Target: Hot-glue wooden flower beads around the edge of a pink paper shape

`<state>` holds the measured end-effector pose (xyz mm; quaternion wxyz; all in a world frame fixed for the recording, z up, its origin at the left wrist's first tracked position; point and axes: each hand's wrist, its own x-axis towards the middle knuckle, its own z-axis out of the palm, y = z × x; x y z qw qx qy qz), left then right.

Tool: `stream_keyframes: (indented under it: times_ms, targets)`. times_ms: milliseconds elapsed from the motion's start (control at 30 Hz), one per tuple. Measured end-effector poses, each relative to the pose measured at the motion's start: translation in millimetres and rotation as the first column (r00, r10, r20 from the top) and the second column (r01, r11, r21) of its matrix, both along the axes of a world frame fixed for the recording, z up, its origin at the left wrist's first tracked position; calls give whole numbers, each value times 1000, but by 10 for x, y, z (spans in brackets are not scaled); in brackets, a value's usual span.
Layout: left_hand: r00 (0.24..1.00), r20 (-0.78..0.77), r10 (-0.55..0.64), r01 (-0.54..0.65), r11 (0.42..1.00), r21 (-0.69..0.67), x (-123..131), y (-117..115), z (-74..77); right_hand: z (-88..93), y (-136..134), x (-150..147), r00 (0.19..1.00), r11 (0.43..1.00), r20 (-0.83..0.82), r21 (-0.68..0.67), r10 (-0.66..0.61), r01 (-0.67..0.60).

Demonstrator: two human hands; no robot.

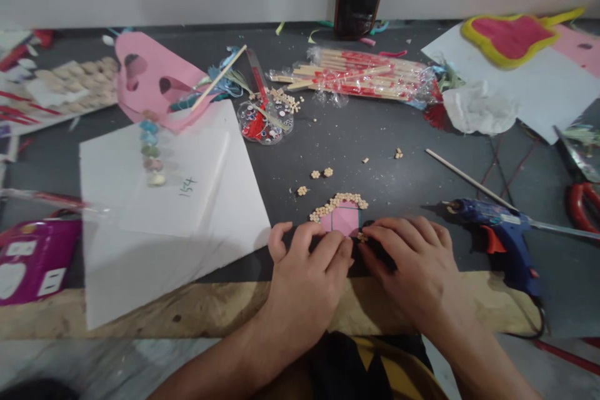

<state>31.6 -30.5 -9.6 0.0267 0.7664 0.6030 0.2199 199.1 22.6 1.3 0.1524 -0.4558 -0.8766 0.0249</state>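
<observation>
Two bare hands work at a small pink piece (pixel 345 222) bordered with bead clusters (pixel 335 202).
The left hand (pixel 307 278), at seven o'clock of the piece, has its fingers bent at the lower edge (whether they grip it, I cannot tell); the right hand (pixel 415 259), at four o'clock, pinches a tiny bead cluster (pixel 362 237) between nearly closed fingertips, the border running from nine to one o'clock; loose clusters (pixel 328 172) lie near eleven, the blue glue gun (pixel 513 240) at three, the white sheet (pixel 126 275) at nine, wrapped sticks (pixel 360 75) at twelve.

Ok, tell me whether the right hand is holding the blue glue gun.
No, the blue glue gun lies on the table, apart from the right hand.
</observation>
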Motion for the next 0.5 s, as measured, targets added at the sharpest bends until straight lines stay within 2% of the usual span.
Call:
stream_keyframes:
  times_ms: [500]
  targets:
    - [1000,2,9,-9,1000,17,6,-3,-32,57,0,-11,999,999,-43,-41,9,-11]
